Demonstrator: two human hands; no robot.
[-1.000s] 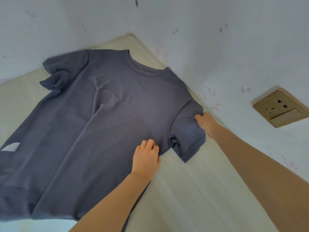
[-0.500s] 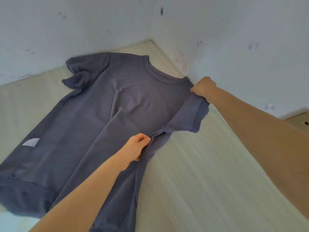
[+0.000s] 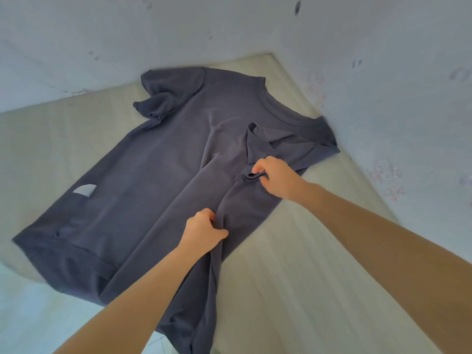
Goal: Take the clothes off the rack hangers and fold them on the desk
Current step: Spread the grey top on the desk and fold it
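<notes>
Slate-grey t-shirt (image 3: pixel 163 175) lies spread on the pale wood-grain surface (image 3: pixel 293 290), collar toward the corner where two white walls (image 3: pixel 383 72) meet, hem toward the camera. Right side panel is doubled inward over the body, likely the first lengthwise fold. Right hand (image 3: pixel 274 177) pinches bunched fabric near the armpit seam, grip closed on cloth, with the right sleeve (image 3: pixel 286 141) flipped over onto the chest so it sits inside the fold. Left hand (image 3: pixel 204 232) clutches the same folded edge lower down, fingers curled into the fabric, probably so both hands carry the edge across together and keep the crease straight. Left sleeve (image 3: pixel 163 98) is crumpled and half turned under, not yet touched. Small white label (image 3: pixel 84 189) shows near the hem on the left part. Hem corner nearest the camera hangs past the surface edge, as far as can be told. No rack or hangers in view. Fold looks barely begun; left side and cross folds remain.
</notes>
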